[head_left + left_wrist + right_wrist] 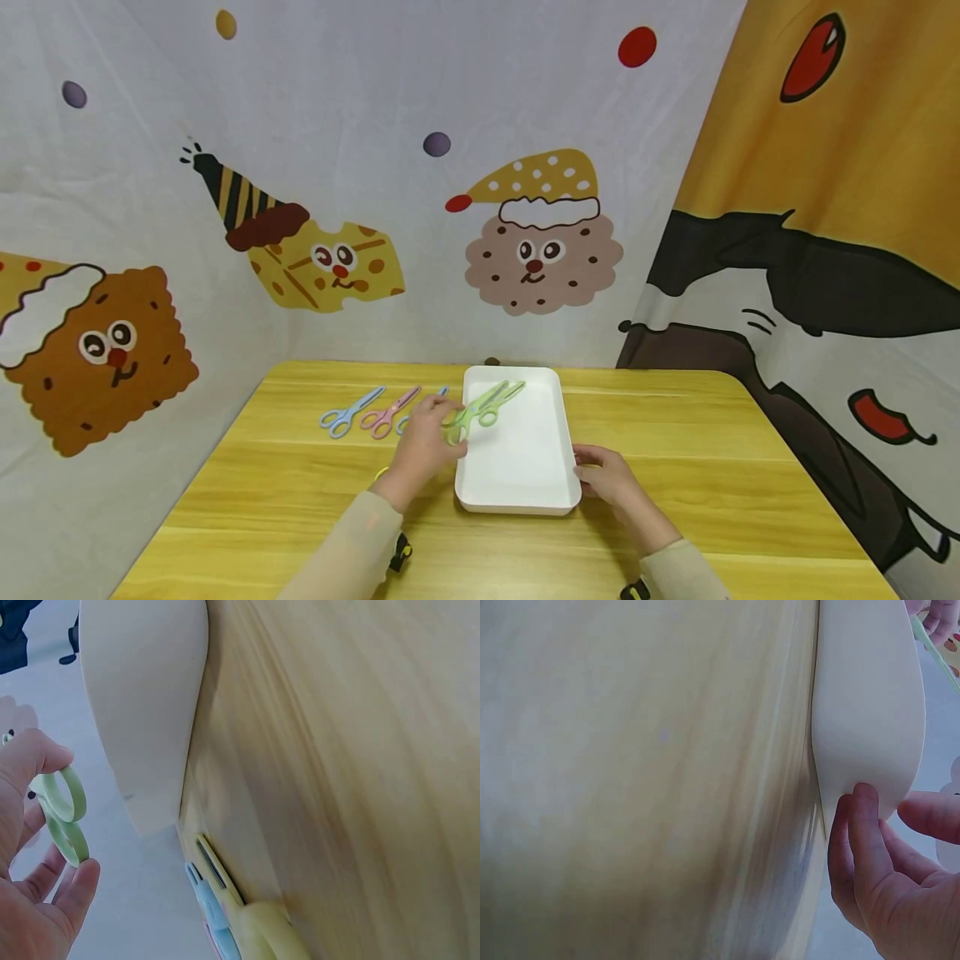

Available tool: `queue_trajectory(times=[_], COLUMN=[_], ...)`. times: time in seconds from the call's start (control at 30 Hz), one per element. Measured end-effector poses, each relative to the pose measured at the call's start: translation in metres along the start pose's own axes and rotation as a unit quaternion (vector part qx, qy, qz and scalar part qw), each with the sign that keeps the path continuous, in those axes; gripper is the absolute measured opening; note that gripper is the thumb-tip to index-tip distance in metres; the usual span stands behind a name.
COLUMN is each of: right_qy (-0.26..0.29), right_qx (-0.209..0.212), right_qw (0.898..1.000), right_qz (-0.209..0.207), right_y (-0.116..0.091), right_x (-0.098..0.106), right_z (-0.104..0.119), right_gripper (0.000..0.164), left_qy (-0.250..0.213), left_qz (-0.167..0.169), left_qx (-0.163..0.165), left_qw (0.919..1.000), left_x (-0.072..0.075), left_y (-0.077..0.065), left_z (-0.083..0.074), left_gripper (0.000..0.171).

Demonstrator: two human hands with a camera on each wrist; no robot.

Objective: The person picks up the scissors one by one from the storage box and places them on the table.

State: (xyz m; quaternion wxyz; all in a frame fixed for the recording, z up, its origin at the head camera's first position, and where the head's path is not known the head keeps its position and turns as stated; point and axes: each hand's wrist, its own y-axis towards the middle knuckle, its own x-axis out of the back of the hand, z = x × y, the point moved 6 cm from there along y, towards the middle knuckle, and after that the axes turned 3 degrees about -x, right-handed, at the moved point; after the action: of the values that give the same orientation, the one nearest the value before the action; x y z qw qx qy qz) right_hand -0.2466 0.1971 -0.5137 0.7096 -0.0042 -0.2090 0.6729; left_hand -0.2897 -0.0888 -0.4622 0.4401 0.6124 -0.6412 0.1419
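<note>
My left hand holds light-green scissors by the handle loops, above the left side of a white tray. In the left wrist view, thumb and fingertips of the left hand press the green loops from opposite sides. Another green loop and blade show beside the held pair; whether they belong to a second pair I cannot tell. At the tray's near right side, my right hand grips the wall. In the right wrist view, the right hand has its fingers on the outer wall and its thumb by the rim.
Left of the tray lie blue scissors, pink scissors and another blue pair, partly behind the left hand. Yellow scissors lie nearer, mostly hidden by the left arm in the head view. A printed cloth hangs behind the wooden table.
</note>
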Motion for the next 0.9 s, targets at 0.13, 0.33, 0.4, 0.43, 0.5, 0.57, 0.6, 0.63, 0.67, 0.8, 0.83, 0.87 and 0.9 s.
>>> queue_trajectory(times=[0.13, 0.33, 0.4, 0.43, 0.5, 0.57, 0.6, 0.63, 0.67, 0.8, 0.83, 0.87, 0.9], right_qy=[-0.001, 0.002, 0.003, 0.002, 0.004, 0.003, 0.002, 0.002, 0.004, 0.007, 0.008, 0.010, 0.010], right_qx=[0.000, 0.003, 0.003, 0.005, 0.005, 0.003, 0.002, 0.002, 0.001, 0.004, 0.003, 0.004, 0.004], right_qw=[1.000, 1.000, 1.000, 1.000, 1.000, 1.000, 1.000, 1.000, 1.000, 1.000, 1.000, 1.000, 1.000], right_qz=[0.001, -0.001, -0.001, 0.000, -0.001, -0.002, -0.002, -0.001, 0.000, 0.004, 0.004, 0.003, 0.003], right_y=[0.000, 0.000, 0.000, 0.000, -0.001, -0.001, -0.002, -0.002, -0.002, -0.002, -0.002, -0.002, -0.002], right_x=[0.000, 0.000, 0.000, 0.000, 0.000, 0.000, 0.000, 0.000, 0.000, 0.000, 0.000, 0.000, 0.000], right_z=[0.000, 0.000, 0.000, 0.000, 0.001, 0.001, 0.001, 0.001, 0.001, 0.002, 0.002, 0.002, 0.002], right_gripper=[0.039, 0.039, 0.038, 0.038, 0.038, 0.038, 0.038, 0.038, 0.038, 0.038, 0.038, 0.038, 0.038], left_qy=[0.005, 0.013, 0.011, 0.010, 0.002, 0.000, -0.001, -0.001, -0.002, -0.001, -0.002, -0.002, 0.000], left_qz=[-0.007, -0.026, -0.027, -0.027, -0.025, -0.022, -0.024, -0.025, -0.024, -0.023, -0.023, -0.022, -0.023], left_qx=[-0.003, -0.004, -0.001, 0.001, 0.012, 0.022, 0.025, 0.027, 0.031, 0.039, 0.041, 0.042, 0.042], left_qw=[1.0000, 0.9996, 0.9996, 0.9996, 0.9996, 0.9995, 0.9994, 0.9993, 0.9992, 0.9990, 0.9989, 0.9989, 0.9989], left_x=[0.002, 0.009, 0.011, 0.013, 0.016, 0.017, 0.019, 0.019, 0.020, 0.024, 0.025, 0.026, 0.027], left_y=[-0.001, -0.004, -0.004, -0.005, -0.005, -0.006, -0.007, -0.007, -0.008, -0.011, -0.012, -0.012, -0.013], left_z=[0.008, 0.014, 0.016, 0.017, 0.019, 0.022, 0.023, 0.025, 0.026, 0.033, 0.034, 0.035, 0.036], left_gripper=[0.052, 0.051, 0.052, 0.052, 0.054, 0.055, 0.055, 0.056, 0.056, 0.056, 0.056, 0.056, 0.055])
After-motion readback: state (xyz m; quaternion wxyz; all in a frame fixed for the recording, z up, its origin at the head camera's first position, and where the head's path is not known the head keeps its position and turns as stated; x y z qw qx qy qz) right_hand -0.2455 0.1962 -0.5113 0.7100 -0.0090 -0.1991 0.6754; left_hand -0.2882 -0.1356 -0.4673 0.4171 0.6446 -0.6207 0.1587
